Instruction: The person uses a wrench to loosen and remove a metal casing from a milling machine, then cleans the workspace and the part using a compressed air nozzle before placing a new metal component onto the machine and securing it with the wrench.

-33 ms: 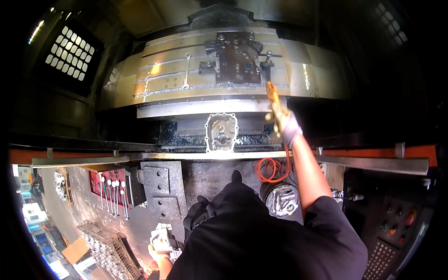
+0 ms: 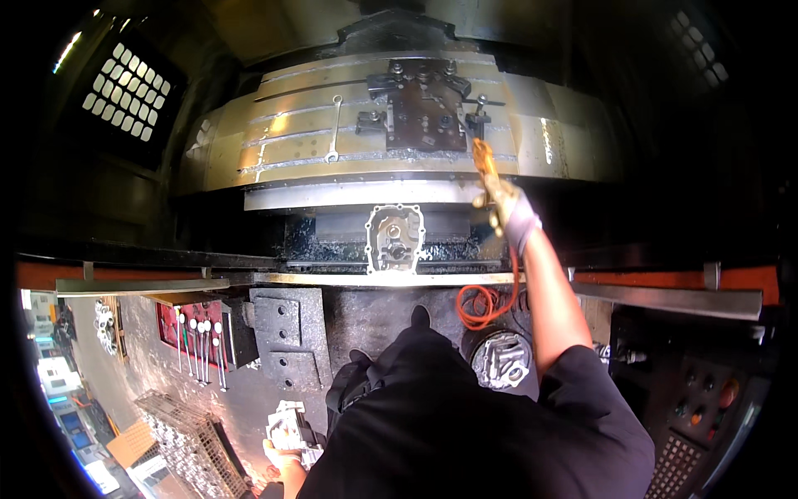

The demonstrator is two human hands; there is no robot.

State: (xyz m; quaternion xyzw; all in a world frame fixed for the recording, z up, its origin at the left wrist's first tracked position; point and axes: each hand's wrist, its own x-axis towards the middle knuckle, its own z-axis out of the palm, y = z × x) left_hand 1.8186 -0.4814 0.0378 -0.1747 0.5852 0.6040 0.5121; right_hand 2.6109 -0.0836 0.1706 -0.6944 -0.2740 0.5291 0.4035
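Observation:
In my gloved right hand point(image 2: 505, 206) is an orange air blow gun point(image 2: 484, 158), its fingers wrapped round the grip. The gun points away from me at the right side of a dark fixture plate point(image 2: 424, 112) bolted to the slotted machine table point(image 2: 291, 125). A red air hose point(image 2: 475, 309) lies coiled below and runs up to that hand. Low on the left, my left hand point(image 2: 285, 459) grips a silvery metal casting point(image 2: 288, 426) from beneath. An open-faced metal housing point(image 2: 396, 241) stands on the machine's front ledge, between me and the table.
A combination wrench point(image 2: 335, 129) lies on the table left of the fixture. Clamps point(image 2: 479, 116) flank the plate. Another casting point(image 2: 501, 361) rests on a round drum at right. A red tool box point(image 2: 191, 333), a wire basket of parts point(image 2: 187, 441) and a control panel point(image 2: 706, 391) surround me.
My right hand has shifted slightly right, and the air gun's front end has drawn back a little from the fixture. The left hand keeps hold of its casting, nearly unmoved.

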